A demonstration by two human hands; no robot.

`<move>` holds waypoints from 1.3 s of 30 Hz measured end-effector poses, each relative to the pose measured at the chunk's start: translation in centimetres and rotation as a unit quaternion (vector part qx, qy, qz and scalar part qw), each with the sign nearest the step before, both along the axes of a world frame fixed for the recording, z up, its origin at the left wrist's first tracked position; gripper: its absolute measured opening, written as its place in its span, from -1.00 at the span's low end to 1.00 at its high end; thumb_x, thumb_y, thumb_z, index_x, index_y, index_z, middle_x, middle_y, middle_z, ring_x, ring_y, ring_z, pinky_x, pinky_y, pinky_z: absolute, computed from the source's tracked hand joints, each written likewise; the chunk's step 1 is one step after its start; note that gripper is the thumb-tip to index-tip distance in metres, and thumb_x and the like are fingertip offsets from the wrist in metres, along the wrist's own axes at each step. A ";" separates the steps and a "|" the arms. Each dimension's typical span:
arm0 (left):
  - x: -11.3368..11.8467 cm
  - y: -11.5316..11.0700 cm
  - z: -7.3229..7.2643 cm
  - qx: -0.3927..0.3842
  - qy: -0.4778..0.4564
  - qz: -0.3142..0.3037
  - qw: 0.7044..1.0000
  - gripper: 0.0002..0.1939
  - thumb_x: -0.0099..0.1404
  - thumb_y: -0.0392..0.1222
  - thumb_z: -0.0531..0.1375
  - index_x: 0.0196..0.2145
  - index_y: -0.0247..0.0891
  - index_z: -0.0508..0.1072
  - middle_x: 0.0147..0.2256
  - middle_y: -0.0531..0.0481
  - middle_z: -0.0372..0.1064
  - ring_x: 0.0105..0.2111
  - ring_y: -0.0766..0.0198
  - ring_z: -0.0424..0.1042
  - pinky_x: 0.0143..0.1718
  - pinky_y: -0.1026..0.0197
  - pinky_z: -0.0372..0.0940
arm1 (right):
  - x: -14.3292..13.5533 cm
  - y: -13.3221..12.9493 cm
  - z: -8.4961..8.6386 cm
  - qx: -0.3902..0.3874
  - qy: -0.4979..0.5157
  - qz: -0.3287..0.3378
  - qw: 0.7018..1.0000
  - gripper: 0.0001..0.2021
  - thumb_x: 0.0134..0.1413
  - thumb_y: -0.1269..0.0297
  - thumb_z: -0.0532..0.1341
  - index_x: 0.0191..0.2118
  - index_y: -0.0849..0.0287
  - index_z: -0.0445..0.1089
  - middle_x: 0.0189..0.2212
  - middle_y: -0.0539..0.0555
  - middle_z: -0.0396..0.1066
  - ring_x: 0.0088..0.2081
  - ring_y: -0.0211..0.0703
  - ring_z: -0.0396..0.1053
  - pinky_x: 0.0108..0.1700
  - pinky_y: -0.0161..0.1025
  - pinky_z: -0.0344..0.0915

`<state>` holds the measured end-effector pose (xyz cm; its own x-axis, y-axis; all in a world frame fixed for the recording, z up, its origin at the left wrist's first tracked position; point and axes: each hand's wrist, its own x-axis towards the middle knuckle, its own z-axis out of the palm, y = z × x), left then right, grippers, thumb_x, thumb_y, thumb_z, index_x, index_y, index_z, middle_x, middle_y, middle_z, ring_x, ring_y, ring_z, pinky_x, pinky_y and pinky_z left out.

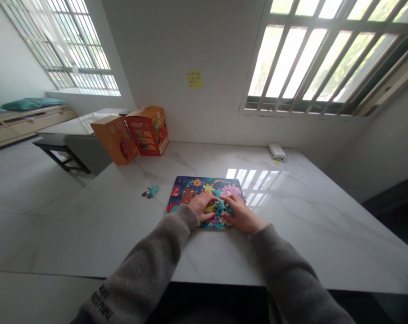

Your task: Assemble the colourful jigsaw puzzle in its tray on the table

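Observation:
A colourful jigsaw puzzle point(187, 183) lies flat on the white marbled table, near its front edge. My left hand point(202, 206) rests on the middle of the puzzle, fingers curved and apart. On the right part of the puzzle is my right hand point(239, 213), its thumb and fingers bent around a teal puzzle piece point(219, 208) that lies between the two hands. Whether that piece is gripped or only touched is too small to tell. A few loose pieces point(151, 191) sit on the table to the left of the puzzle.
Two orange-red boxes, an open one point(118, 139) and a printed one point(150, 130), stand at the table's back left. A white device with a cable point(277, 152) lies at the back right. A yellow note point(194, 80) is on the wall.

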<state>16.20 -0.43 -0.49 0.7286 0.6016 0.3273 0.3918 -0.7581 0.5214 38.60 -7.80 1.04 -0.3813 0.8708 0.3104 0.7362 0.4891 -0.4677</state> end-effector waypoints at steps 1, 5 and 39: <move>0.0 -0.2 0.2 -0.012 -0.016 0.003 1.000 -0.49 0.12 -0.22 0.33 0.04 -0.27 0.41 -0.09 -0.16 0.46 -0.07 0.02 0.40 0.03 -0.01 0.28 | 0.0 0.0 0.0 0.000 0.012 0.002 1.000 -0.39 0.07 0.34 0.29 0.25 0.06 0.21 -0.05 0.16 0.27 0.02 0.03 0.29 0.10 0.01 0.32; 0.3 -1.0 1.3 -0.096 -0.078 0.004 0.992 -0.65 0.26 -0.20 0.22 0.00 -0.27 0.44 -0.21 -0.10 0.51 -0.20 0.14 0.48 -0.06 0.09 0.33 | -0.3 -0.2 0.3 0.004 0.063 -0.003 0.998 -0.46 0.09 0.35 0.25 0.22 0.05 0.24 -0.10 0.12 0.25 -0.08 -0.06 0.33 0.00 -0.08 0.38; 1.3 -0.8 0.5 -0.294 -0.223 0.036 0.929 -0.70 0.21 -0.10 0.28 -0.14 -0.31 0.47 -0.43 0.04 0.39 -0.43 0.32 0.39 -0.34 0.24 0.30 | -1.7 -0.2 0.9 -0.122 0.370 -0.107 0.915 -0.67 0.16 -0.01 0.22 -0.18 0.18 0.40 -0.51 -0.01 0.42 -0.46 -0.22 0.34 -0.43 -0.30 0.25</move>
